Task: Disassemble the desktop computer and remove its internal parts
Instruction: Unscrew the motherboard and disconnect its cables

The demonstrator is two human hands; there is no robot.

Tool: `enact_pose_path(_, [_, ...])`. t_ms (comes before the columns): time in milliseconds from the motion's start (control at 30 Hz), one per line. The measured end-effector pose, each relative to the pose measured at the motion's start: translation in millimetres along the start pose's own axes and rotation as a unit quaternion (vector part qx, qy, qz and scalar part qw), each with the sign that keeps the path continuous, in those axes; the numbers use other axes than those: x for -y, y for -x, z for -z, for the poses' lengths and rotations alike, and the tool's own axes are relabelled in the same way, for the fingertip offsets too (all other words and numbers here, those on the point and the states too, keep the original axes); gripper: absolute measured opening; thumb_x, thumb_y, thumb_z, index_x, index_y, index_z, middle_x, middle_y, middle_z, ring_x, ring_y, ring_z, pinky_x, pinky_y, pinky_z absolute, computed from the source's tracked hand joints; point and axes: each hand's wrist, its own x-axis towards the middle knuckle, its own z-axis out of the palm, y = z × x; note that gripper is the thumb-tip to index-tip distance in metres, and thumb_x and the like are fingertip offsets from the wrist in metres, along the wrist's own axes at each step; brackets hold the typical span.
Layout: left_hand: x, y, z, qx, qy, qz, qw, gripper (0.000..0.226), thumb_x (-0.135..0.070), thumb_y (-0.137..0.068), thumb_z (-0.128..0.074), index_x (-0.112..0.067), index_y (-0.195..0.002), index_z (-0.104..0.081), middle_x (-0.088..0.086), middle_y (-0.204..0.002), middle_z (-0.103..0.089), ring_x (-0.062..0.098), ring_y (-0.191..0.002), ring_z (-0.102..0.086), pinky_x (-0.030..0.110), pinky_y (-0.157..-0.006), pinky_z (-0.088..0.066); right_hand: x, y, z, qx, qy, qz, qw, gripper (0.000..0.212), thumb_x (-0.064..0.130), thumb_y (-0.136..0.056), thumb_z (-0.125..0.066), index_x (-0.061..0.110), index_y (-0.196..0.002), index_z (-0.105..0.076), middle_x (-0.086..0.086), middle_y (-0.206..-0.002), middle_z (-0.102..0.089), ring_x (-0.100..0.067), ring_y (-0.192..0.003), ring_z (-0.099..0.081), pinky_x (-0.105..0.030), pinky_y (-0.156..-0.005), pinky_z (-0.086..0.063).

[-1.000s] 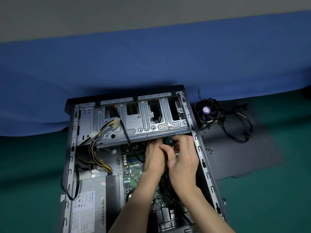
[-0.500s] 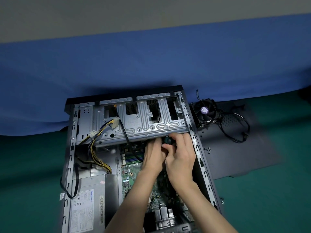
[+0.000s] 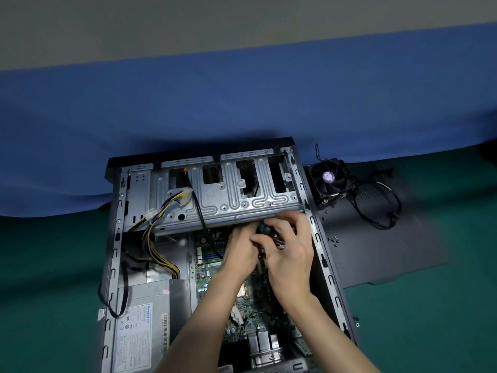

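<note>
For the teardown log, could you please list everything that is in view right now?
Computer case: one, black and silver, open, lying on the green table.
Drive cage: one, silver, far end of case.
Power supply: one, grey, near-left in case.
Motherboard: one, green, case floor.
Cable bundle: one, yellow and black, left in case.
Side panel: one, dark grey, right of case.
Fan: one, black, at panel's far end.
Screws: several, small, on panel and table.
Cloth: one, blue, behind.
Screwdriver: one, dark handle, below cage edge.
Left hand: beside screwdriver, fingertips hidden.
Right hand: grips screwdriver.
</note>
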Motion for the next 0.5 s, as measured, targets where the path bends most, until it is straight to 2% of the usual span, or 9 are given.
enact_pose_path(33, [0, -1, -1, -0.013, 0.004, 0.004, 1.0, 0.034, 0.002, -0.08, -0.042, -0.018, -0.102, -0.059, 0.011, -0.105, -0.066, 0.031, -0.102, -0.06, 0.031, -0.081, -0.049, 1, 1, -1, -0.003, -0.001, -0.006, 1.0, 0.022, 0.0, -0.07, -0.08, 0.002, -0.089, -0.07, -0.014, -0.098, -0.054, -0.016, -0.091, -0.052, -0.027, -0.08, -0.048])
enact_pose_path(133, [-1, -6, -5, -0.014, -0.019, 0.027, 0.999, 0.034, -0.001, -0.08, -0.043, -0.007, -0.111, -0.056, 0.019, -0.108, -0.062, 0.037, -0.104, -0.056, 0.043, -0.086, -0.048, 0, 1, 0, 0.003, 0.013, 0.001, 1.0, 0.029, -0.013, -0.069, -0.075, 0.002, -0.094, -0.07, -0.01, -0.085, -0.057, -0.024, -0.079, -0.057, -0.033, -0.069, -0.049])
enact_pose_path(200, [1, -5, -6, -0.008, -0.004, 0.006, 1.0, 0.034, 0.0, -0.08, -0.044, -0.009, -0.11, -0.057, 0.017, -0.104, -0.064, 0.035, -0.101, -0.058, 0.042, -0.083, -0.049, -2, -1, 2, 0.01, 0.01, 0.006, 1.0, 0.032, -0.017, -0.069, -0.072, 0.0, -0.095, -0.068, -0.008, -0.082, -0.059, -0.025, -0.076, -0.059, -0.033, -0.067, -0.048])
enact_pose_path(300, [7, -1, -6, -0.015, 0.008, 0.003, 1.0, 0.035, 0.003, -0.079, -0.04, -0.014, -0.104, -0.059, 0.016, -0.091, -0.065, 0.035, -0.09, -0.06, 0.036, -0.079, -0.049, -3, 0, 5, 0.015, -0.004, 0.022, 1.0, 0.027, -0.012, -0.07, -0.075, -0.001, -0.093, -0.07, -0.01, -0.089, -0.063, -0.026, -0.084, -0.061, -0.033, -0.073, -0.05])
enact_pose_path(333, [8, -1, -7, -0.025, 0.005, 0.018, 1.0, 0.036, 0.003, -0.079, -0.039, -0.012, -0.105, -0.059, 0.017, -0.093, -0.064, 0.036, -0.092, -0.059, 0.036, -0.079, -0.05, -3, 1, 4, 0.012, -0.003, 0.02, 1.0, 0.024, -0.007, -0.07, -0.078, 0.0, -0.092, -0.072, -0.011, -0.093, -0.063, -0.026, -0.087, -0.059, -0.031, -0.077, -0.049])
enact_pose_path(400, [6, -1, -11, -0.036, 0.001, 0.056, 0.998, 0.036, 0.002, -0.081, -0.039, -0.009, -0.11, -0.056, 0.019, -0.104, -0.06, 0.036, -0.101, -0.056, 0.044, -0.084, -0.049, -2, 0, 4, 0.005, -0.001, 0.003, 1.0, 0.022, 0.002, -0.07, -0.082, 0.004, -0.091, -0.074, -0.013, -0.098, -0.059, -0.024, -0.09, -0.055, -0.028, -0.08, -0.046])
enact_pose_path(500, [2, -2, -12, -0.03, -0.016, 0.047, 0.998, 0.031, 0.0, -0.081, -0.043, -0.005, -0.11, -0.054, 0.023, -0.108, -0.059, 0.04, -0.104, -0.054, 0.045, -0.086, -0.047, -2, -3, 3, 0.014, -0.004, 0.001, 1.0, 0.026, -0.007, -0.071, -0.078, 0.003, -0.094, -0.072, -0.01, -0.089, -0.059, -0.024, -0.08, -0.059, -0.032, -0.07, -0.05])
